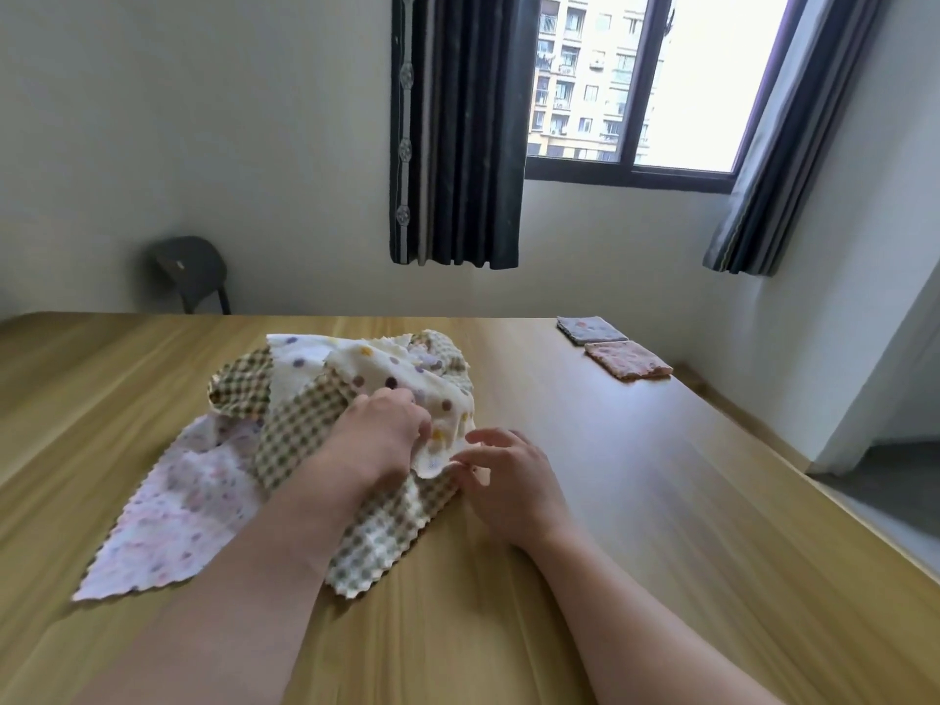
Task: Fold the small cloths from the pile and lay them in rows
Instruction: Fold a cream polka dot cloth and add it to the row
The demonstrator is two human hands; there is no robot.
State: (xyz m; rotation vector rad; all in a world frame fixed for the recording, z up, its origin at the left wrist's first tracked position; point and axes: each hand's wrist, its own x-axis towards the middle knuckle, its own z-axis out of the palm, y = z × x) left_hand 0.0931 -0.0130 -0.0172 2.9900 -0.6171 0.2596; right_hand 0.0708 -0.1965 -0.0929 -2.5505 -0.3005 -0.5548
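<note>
Near the table's [636,526] middle sits the pile [239,450]. Left hand [379,429] grips the top dotted cloth [386,371], fingers curled; right hand [508,475] pinches its near corner. Best to lift it clear and match corners before creasing. Folded cloths [628,358] lie by the far right edge.

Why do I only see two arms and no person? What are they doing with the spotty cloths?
The camera sits on the person's head and looks down, so only their arms show. On the wooden table lies a pile of small cloths. The left hand grips the cream spotty cloth on top. The right hand is at its near corner; I cannot tell if it pinches. Far right, a grey folded cloth and a pink folded cloth lie together, already done.
</note>
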